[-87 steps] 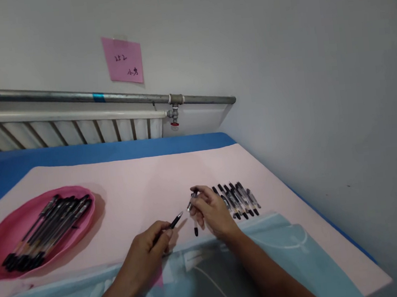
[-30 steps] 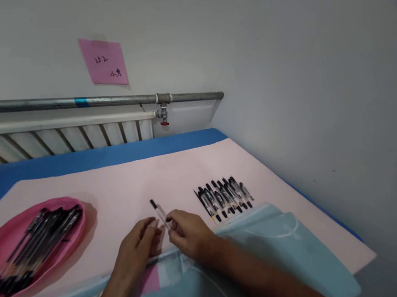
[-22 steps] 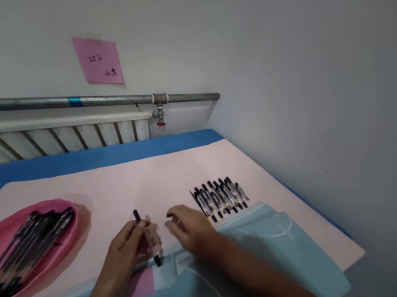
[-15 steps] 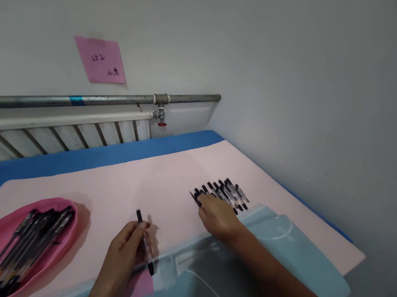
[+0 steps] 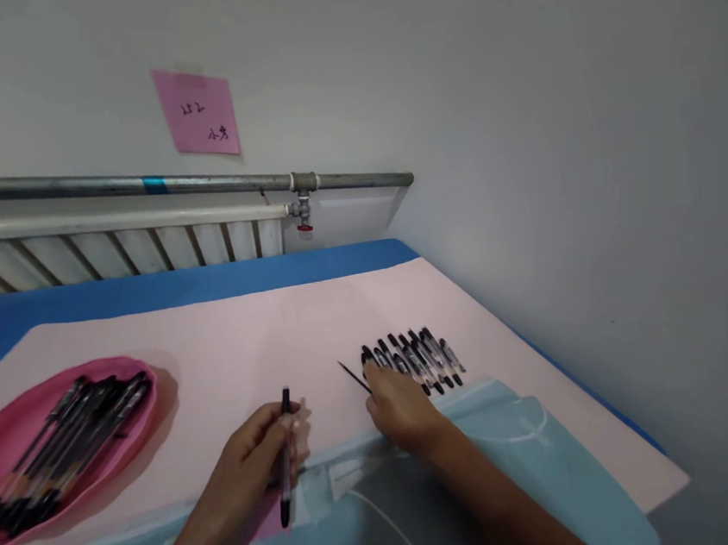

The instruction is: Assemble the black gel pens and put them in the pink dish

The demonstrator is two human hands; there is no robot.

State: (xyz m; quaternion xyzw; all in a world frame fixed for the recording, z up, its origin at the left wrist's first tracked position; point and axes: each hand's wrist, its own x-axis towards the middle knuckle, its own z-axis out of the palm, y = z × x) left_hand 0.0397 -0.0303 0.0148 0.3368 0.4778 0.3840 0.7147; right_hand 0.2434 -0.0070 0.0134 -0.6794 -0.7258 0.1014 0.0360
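Note:
My left hand [image 5: 268,439] pinches a clear-barrelled pen [image 5: 285,471] with black ends, held nearly upright just above the table's near edge. To its right, my right hand [image 5: 400,400] is closed on a thin dark pen refill [image 5: 352,377], whose pointed end sticks out to the left; the rest is hidden by the fingers. Beyond and beside the right hand lies a row of several black-and-clear pens [image 5: 434,356] on the pink sheet, partly covered by that hand. On the left, a pink bowl [image 5: 127,364] holds several thin dark pens or refills [image 5: 63,443].
A pale pink sheet [image 5: 228,339] lies over a blue table top [image 5: 209,280]. Light-blue cloth [image 5: 553,461] runs along the near edge. Behind are a radiator [image 5: 205,246], a metal pipe [image 5: 217,182] with a red-handled valve [image 5: 305,227], and a pink note [image 5: 197,112] on the wall.
The refill in my right hand has come away from the row and tilts further left. My left hand and its pen have shifted slightly right and nearer; the view has turned a little.

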